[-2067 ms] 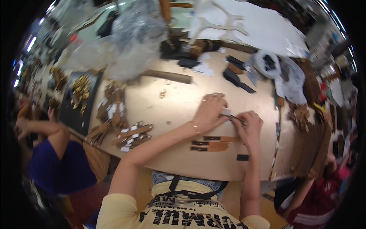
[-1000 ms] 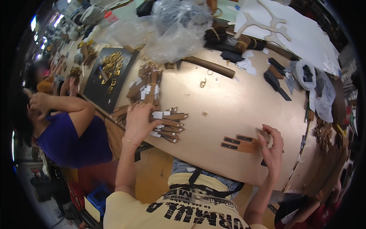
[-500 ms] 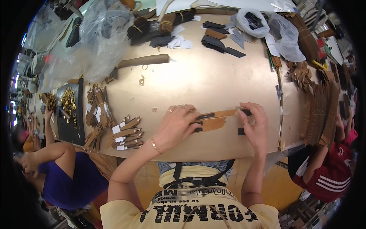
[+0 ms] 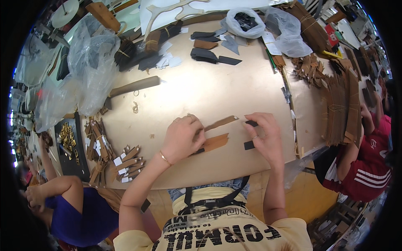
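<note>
A narrow brown leather strip sticks out from the curled fingers of my left hand, its small pale tip pointing right. Just below it, tan leather strips lie on the table, their dark left end partly under my left hand. My right hand is open, thumb and forefinger apart, just beyond the strip's tip and not touching it. A small black piece lies under its forefinger; whether they touch I cannot tell. Another black piece lies by the thumb.
Left are bundled brown strips with white tags and a black tray of gold-coloured metal parts. Dark and brown pieces and a plastic bag lie at the far side. Stacked brown strips stand right. Co-workers sit on both sides.
My right hand has let go of the strip's right end. The strip in my left hand now shows a darker, narrower side. The whole view has shifted slightly.
</note>
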`<state>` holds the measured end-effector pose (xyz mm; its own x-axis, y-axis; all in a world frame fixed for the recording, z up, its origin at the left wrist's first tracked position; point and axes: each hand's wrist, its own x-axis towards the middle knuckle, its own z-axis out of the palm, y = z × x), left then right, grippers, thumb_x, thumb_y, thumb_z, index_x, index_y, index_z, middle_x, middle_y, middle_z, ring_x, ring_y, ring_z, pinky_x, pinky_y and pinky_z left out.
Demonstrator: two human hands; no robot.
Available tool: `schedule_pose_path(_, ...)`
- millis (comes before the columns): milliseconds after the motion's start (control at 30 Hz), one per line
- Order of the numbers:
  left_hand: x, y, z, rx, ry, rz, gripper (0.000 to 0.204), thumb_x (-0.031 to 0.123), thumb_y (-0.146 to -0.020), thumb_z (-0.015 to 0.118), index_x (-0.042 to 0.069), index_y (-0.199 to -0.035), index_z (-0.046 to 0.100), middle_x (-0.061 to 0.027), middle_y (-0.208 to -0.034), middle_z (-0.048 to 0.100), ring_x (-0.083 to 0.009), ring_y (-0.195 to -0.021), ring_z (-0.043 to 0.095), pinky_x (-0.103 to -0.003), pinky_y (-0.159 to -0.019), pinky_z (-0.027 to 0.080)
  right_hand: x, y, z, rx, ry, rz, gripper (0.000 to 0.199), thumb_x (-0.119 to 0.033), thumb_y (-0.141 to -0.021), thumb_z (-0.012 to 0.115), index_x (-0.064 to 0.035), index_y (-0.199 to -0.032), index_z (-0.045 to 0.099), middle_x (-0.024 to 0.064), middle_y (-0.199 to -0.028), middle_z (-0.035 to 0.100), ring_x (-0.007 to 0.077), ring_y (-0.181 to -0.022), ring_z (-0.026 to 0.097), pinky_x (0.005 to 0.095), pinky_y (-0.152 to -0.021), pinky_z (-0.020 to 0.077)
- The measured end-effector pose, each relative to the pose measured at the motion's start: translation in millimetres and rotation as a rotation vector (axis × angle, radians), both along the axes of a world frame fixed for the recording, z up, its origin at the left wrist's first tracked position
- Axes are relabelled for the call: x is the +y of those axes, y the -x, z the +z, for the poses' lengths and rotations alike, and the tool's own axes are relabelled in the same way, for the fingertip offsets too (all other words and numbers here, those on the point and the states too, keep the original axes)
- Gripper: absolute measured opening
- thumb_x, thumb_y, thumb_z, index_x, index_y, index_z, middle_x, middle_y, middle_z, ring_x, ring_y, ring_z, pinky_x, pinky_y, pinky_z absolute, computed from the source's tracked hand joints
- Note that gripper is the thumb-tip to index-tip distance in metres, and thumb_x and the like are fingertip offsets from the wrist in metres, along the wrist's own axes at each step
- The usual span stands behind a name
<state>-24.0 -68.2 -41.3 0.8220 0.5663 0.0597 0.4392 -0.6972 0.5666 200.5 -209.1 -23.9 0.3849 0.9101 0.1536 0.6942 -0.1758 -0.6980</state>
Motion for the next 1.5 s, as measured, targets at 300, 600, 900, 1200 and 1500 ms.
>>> schedule_pose_path(300,23,-8,5,0.047,0.254,0.135,0.016,0.016,-0.091,0.065,0.001,-0.09,0.067,-0.0128,-0.079,0.068,-0.0262,-0.066,0.062,-0.036,-0.065,0.051,-20,-22,-3,-0.192,0.143,-0.167,0.036,-0.013,-0.08,0.077,-0.004,-0.113,0.067,0.013,-0.108,0.06,0.031,-0.106,0.056,0.039,-0.092,0.0455)
schedule_pose_path(600,25,9,6,-0.025,0.3,0.237,0.015,0.016,-0.09,0.068,0.002,-0.092,0.07,-0.0126,-0.081,0.069,-0.0258,-0.066,0.062,-0.037,-0.065,0.05,-10,-29,-14,-0.043,0.193,-0.201,0.026,-0.012,-0.076,0.081,-0.0022,-0.094,0.065,0.0081,-0.09,0.063,0.0231,-0.083,0.058,0.0359,-0.078,0.0474)
schedule_pose_path(900,21,36,60,-0.201,0.186,0.303,0.01,0.007,-0.089,0.068,0.001,-0.097,0.069,-0.0128,-0.087,0.07,-0.0258,-0.078,0.067,-0.035,-0.072,0.052,55,34,-14,0.279,0.248,-0.152,0.028,-0.015,-0.083,0.079,-0.0009,-0.103,0.067,0.009,-0.091,0.067,0.0143,-0.081,0.06,0.0308,-0.073,0.0493)
schedule_pose_path(1200,-3,32,72,-0.322,0.538,0.184,0.009,0.005,-0.088,0.071,0.001,-0.097,0.073,-0.0066,-0.084,0.072,-0.0128,-0.073,0.064,-0.026,-0.067,0.049,52,27,3,0.678,-0.163,0.32,0.047,-0.038,-0.096,0.064,-0.0029,-0.127,0.062,0.0116,-0.132,0.061,0.0245,-0.123,0.055,0.0358,-0.105,0.0408)
schedule_pose_path(1500,-29,-1,25,-0.398,0.676,0.474,0.011,0.006,-0.09,0.071,0.0,-0.098,0.072,-0.0074,-0.081,0.07,-0.0099,-0.07,0.063,-0.025,-0.065,0.052,68,-4,11,0.276,0.266,0.3,0.04,-0.015,-0.085,0.076,-0.0054,-0.122,0.065,0.0106,-0.122,0.066,0.0185,-0.093,0.063,0.0287,-0.078,0.0501)
